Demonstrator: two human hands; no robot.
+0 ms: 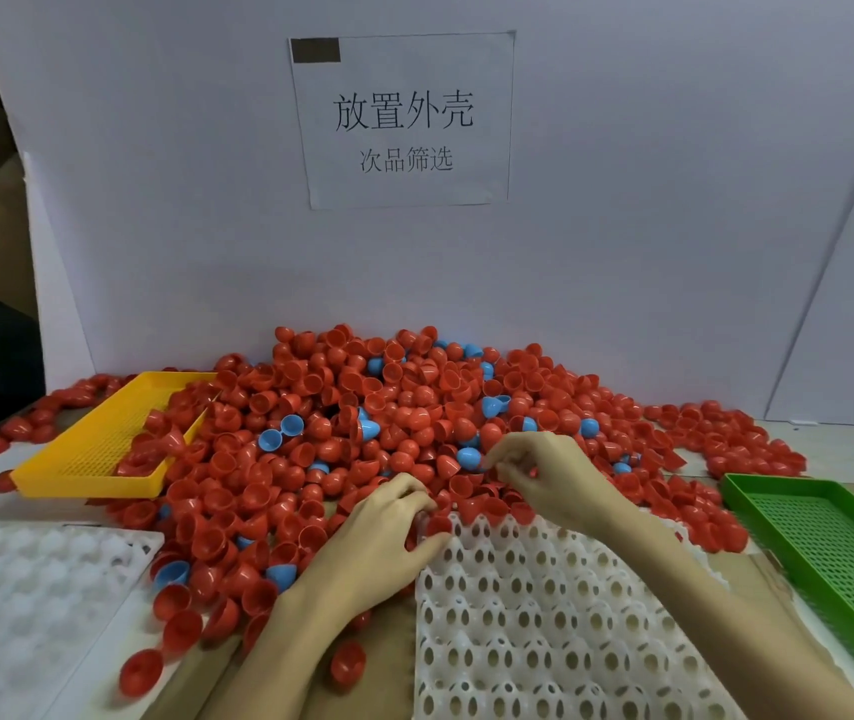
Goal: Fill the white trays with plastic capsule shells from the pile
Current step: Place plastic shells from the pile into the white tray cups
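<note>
A broad heap of red and blue plastic capsule shells (414,407) spreads over your counter (372,662) against the white backboard (622,200), and everything else sits around that heap. At its near edge lies the white moulded tray with round holes (544,626), its far rim pushed under the shells; its cups look unfilled apart from one or two at that rim. A second white moulded tray (24,605) lies off the heap's near left corner. The perforated yellow plastic tray (97,449) is half buried in the heap's left flank, with red shells spilled into it. The perforated green plastic tray (830,553) sits past the heap's right fringe. Your left hand (388,543) rests at the heap's near edge, fingers curled round a red shell (437,524) at the holed tray's rim. Your right hand (544,475) digs into the heap just beyond, fingers bent and apparently pinching something small and red, though blur hides it.
</note>
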